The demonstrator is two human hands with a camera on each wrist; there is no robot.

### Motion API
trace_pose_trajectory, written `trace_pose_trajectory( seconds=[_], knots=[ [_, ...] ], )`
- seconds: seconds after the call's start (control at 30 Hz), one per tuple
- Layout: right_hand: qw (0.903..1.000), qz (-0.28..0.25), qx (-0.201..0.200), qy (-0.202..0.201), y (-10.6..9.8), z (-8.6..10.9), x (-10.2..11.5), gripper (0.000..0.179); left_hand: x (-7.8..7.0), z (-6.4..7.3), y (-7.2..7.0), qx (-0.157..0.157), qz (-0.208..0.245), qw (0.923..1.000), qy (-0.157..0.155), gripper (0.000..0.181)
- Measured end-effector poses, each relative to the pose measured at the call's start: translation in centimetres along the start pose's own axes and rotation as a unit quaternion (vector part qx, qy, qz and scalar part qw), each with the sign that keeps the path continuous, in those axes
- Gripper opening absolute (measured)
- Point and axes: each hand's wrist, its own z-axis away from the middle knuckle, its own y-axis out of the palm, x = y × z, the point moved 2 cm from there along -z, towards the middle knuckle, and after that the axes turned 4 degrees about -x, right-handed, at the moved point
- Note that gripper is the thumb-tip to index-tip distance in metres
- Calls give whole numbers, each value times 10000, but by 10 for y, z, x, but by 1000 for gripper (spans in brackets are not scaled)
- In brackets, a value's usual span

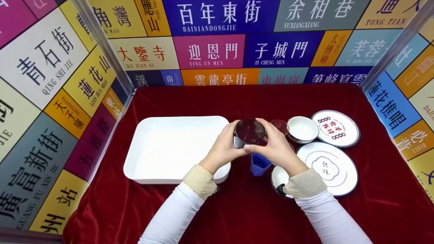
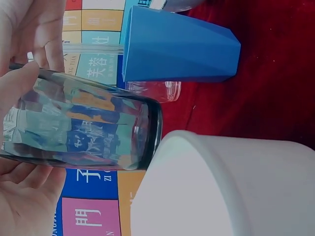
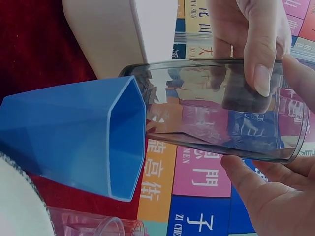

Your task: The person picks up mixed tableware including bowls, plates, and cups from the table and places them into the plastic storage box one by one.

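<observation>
A smoky, see-through drinking glass [image 1: 250, 131] is held upright between both hands above the table. The left hand [image 1: 222, 145] grips one side of it, and the right hand [image 1: 276, 144] grips the other, with fingers curled around its upper part. In the right wrist view, the glass [image 3: 197, 123] shows faceted sides and a thumb lying across it. Its darker, thick base [image 2: 153, 132] appears in the left wrist view near the white tub's rim. Just below the hands stands a blue angular cup [image 1: 260, 165].
A deep white rectangular tub [image 1: 176, 181] stands on the left of the red velvet cloth [image 1: 244, 217]. To the right are a white bowl [image 1: 302, 128], another bowl [image 1: 280, 176] partly under the right wrist, two plates [image 1: 335, 122] [image 1: 346, 173], and clear cups [image 1: 281, 126]. Sign-patterned walls enclose the table.
</observation>
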Motion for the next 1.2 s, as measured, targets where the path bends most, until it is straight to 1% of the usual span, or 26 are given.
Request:
trace_pose_trajectory(
  seconds=[0.3,0.43,0.67,0.97,1.2],
  knots=[
    [9998,133,-154,-26,3,-2,3,97,-5,-1,-1,-227,113,9992,-319,85],
    [9998,115,-155,-14,3,-2,3,99,-6,-2,-1,-282,88,9988,-394,84],
    [9999,-43,-74,55,4,-1,1,101,-6,0,-1,-245,111,9987,-432,80],
    [9999,-3,-92,-39,4,-1,-1,103,-5,-1,-1,-243,-26,9993,-297,83],
    [10000,61,-50,-17,4,0,-3,102,-6,1,0,-209,42,9990,-400,83]
  ],
)
